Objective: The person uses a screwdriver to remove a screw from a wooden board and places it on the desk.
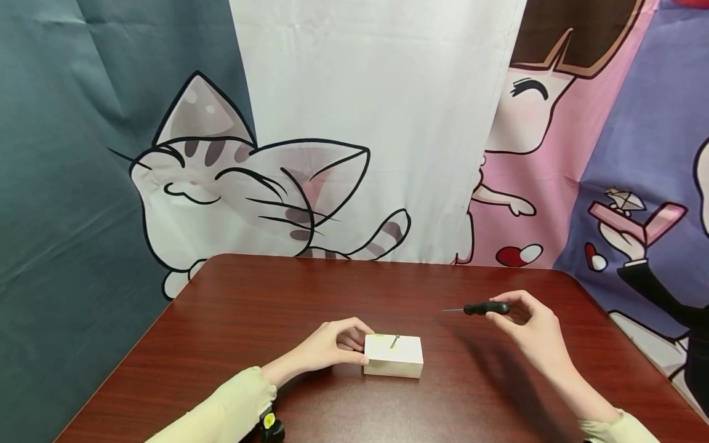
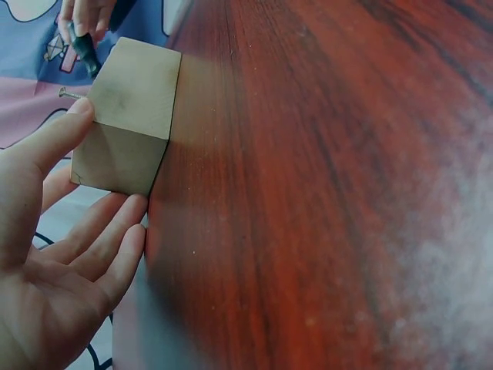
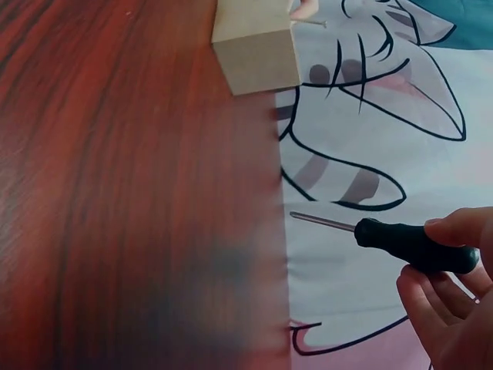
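Observation:
A pale wooden block (image 1: pixel 392 368) lies on the table, its long side facing me. From its top sticks a small screw (image 1: pixel 395 341), leaning slightly; the left wrist view shows the screw's head (image 2: pixel 63 92) and thread clear of the wood. My left hand (image 1: pixel 332 346) grips the block's left end, thumb at the near corner and fingers at the far side. To the right, my right hand (image 1: pixel 533 332) holds a black-handled screwdriver (image 1: pixel 486 307) above the table. The screwdriver's shaft (image 3: pixel 323 222) points left toward the block, well apart from the screw.
The dark red wooden table (image 1: pixel 310 289) extends around the block on all sides. A cartoon-printed curtain (image 1: pixel 376 80) hangs behind its far edge. Beside the left sleeve (image 1: pixel 238 394) is a black object with a yellow spot (image 1: pixel 269 421).

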The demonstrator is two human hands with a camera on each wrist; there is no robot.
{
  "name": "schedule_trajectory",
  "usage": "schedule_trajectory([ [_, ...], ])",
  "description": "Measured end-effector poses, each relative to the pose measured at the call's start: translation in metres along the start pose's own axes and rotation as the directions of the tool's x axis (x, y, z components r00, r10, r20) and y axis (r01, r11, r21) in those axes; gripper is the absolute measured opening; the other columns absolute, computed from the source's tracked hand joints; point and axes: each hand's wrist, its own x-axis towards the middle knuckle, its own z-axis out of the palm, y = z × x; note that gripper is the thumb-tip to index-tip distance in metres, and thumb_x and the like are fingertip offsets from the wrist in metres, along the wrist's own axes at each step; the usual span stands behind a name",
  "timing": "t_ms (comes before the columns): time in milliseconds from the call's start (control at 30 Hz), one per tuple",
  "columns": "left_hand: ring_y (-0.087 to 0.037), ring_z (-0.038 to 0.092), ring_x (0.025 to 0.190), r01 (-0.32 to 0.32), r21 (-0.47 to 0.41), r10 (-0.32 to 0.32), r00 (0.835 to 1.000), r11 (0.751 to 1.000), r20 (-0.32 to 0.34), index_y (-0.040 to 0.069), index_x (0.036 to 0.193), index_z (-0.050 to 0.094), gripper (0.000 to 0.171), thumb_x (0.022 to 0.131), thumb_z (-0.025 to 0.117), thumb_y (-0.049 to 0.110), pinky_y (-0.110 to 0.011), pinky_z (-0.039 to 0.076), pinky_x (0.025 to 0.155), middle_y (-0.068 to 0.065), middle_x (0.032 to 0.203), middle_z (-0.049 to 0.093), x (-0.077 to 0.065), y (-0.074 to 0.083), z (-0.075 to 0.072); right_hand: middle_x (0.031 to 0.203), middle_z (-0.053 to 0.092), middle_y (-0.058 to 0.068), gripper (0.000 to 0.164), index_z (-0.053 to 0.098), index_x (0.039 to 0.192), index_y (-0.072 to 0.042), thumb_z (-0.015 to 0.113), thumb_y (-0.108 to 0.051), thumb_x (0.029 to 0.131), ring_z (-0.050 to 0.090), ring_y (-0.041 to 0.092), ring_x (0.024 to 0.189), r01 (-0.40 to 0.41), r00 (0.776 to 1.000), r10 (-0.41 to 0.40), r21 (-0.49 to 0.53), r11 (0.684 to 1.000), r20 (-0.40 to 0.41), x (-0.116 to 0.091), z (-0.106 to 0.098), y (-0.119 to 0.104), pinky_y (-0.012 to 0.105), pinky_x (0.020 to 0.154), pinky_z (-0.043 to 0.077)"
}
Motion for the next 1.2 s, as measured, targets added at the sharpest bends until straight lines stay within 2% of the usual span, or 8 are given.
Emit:
schedule_trajectory([
  [167, -0.013, 0.072, 0.097, 0.002, 0.003, -0.002, 1.000, 1.000, -0.003, 0.026, 0.121, 0.064, 0.044, 0.082, 0.082, 0.029, -0.021, 0.057, 0.084, -0.002, 0.106, 0.072, 0.000, -0.001, 0.000, 0.091, 0.071, -0.013, 0.029, 0.068, 0.106, -0.011, 0.082, -0.014, 0.080, 0.065, -0.013, 0.079, -0.020, 1.000, 0.020, -0.043, 0.999, 0.013, -0.005, -0.003, 0.006, 0.006, 0.071, 0.051],
  [400, -0.014, 0.072, 0.098, 0.006, -0.002, -0.007, 1.000, 1.000, -0.002, 0.025, 0.121, 0.064, 0.044, 0.082, 0.082, 0.029, -0.021, 0.057, 0.085, -0.002, 0.106, 0.072, 0.000, 0.000, 0.000, 0.090, 0.074, -0.003, 0.027, 0.068, 0.101, -0.011, 0.083, -0.014, 0.079, 0.064, -0.012, 0.077, -0.011, 1.000, 0.013, -0.082, 0.997, 0.025, -0.009, -0.005, 0.011, 0.006, 0.070, 0.051],
  [600, -0.013, 0.072, 0.097, 0.013, 0.000, -0.013, 1.000, 1.000, -0.001, 0.026, 0.121, 0.063, 0.044, 0.082, 0.082, 0.029, -0.020, 0.056, 0.085, -0.003, 0.106, 0.072, 0.000, 0.000, 0.000, 0.090, 0.073, 0.002, 0.026, 0.066, 0.098, -0.016, 0.084, -0.020, 0.079, 0.063, -0.011, 0.073, -0.029, 0.998, 0.036, -0.160, 0.987, 0.042, -0.012, -0.006, 0.014, 0.007, 0.066, 0.049],
  [833, -0.016, 0.073, 0.097, -0.011, 0.012, 0.011, 1.000, 1.000, -0.006, 0.022, 0.120, 0.064, 0.043, 0.082, 0.082, 0.028, -0.023, 0.057, 0.085, -0.006, 0.105, 0.073, 0.000, -0.002, 0.000, 0.092, 0.073, 0.002, 0.035, 0.068, 0.105, -0.018, 0.086, -0.023, 0.076, 0.059, -0.011, 0.071, 0.000, 0.995, 0.027, -0.278, 0.961, 0.093, -0.016, -0.008, 0.015, 0.015, 0.062, 0.044],
  [933, -0.018, 0.073, 0.098, -0.013, 0.006, 0.013, 1.000, 1.000, -0.008, 0.021, 0.120, 0.064, 0.043, 0.082, 0.082, 0.027, -0.025, 0.058, 0.085, -0.008, 0.106, 0.073, 0.000, -0.002, 0.000, 0.092, 0.072, 0.000, 0.037, 0.068, 0.108, -0.016, 0.085, -0.025, 0.077, 0.059, -0.007, 0.071, -0.013, 0.983, 0.069, -0.310, 0.951, 0.171, -0.018, -0.009, 0.015, 0.019, 0.060, 0.046],
  [1067, -0.022, 0.073, 0.099, -0.008, -0.007, 0.008, 1.000, 1.000, -0.012, 0.021, 0.121, 0.064, 0.043, 0.082, 0.082, 0.024, -0.029, 0.058, 0.086, -0.008, 0.107, 0.073, 0.000, -0.001, 0.000, 0.091, 0.071, 0.001, 0.036, 0.067, 0.110, -0.013, 0.083, -0.024, 0.079, 0.062, -0.001, 0.070, -0.058, 0.946, 0.154, -0.319, 0.946, 0.285, -0.020, -0.010, 0.016, 0.021, 0.058, 0.049],
  [1200, -0.027, 0.072, 0.099, -0.013, -0.024, 0.013, 1.000, 1.000, -0.017, 0.018, 0.122, 0.063, 0.045, 0.082, 0.082, 0.019, -0.033, 0.059, 0.086, -0.011, 0.108, 0.072, 0.000, -0.001, 0.001, 0.088, 0.070, 0.001, 0.037, 0.067, 0.112, -0.012, 0.081, -0.024, 0.081, 0.062, 0.001, 0.070, -0.084, 0.916, 0.203, -0.327, 0.941, 0.347, -0.022, -0.010, 0.018, 0.021, 0.059, 0.048],
])
